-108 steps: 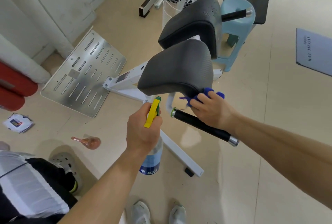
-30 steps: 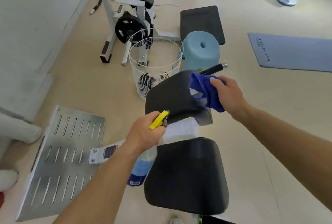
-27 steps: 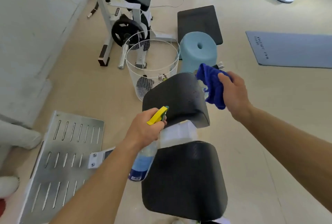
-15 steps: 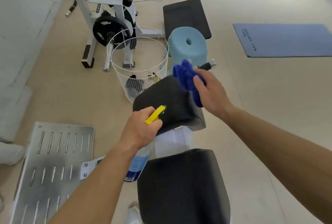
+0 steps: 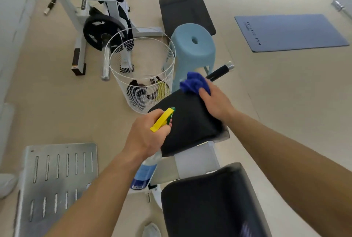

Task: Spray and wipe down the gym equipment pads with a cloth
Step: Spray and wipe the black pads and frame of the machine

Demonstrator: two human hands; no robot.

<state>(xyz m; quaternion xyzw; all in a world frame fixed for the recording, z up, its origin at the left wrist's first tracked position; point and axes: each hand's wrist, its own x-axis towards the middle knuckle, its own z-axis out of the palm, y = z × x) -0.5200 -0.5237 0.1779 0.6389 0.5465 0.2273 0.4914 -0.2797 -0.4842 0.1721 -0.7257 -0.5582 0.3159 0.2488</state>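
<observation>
Two black pads sit on a white machine frame: the far pad [image 5: 188, 122] at centre and the near pad [image 5: 211, 200] at the bottom. My right hand [image 5: 215, 101] presses a bunched blue cloth [image 5: 193, 83] onto the far pad's top right corner. My left hand [image 5: 146, 136] grips a spray bottle [image 5: 145, 172] with a yellow trigger [image 5: 162, 119], its nozzle close to the far pad's left side. The bottle's clear body with a blue label hangs below my fist.
A white wire basket [image 5: 142, 77] with some items inside and a light blue stool [image 5: 192, 50] stand just beyond the far pad. A black handle bar [image 5: 219, 73] sticks out right of the cloth. A slotted metal footplate [image 5: 55, 181] lies lower left. A weight bench [image 5: 95, 8] and floor mats [image 5: 289, 31] lie farther off.
My right hand has slid the blue cloth along the far pad's upper edge and now presses it at the top right corner. The left hand keeps the bottle beside the pad.
</observation>
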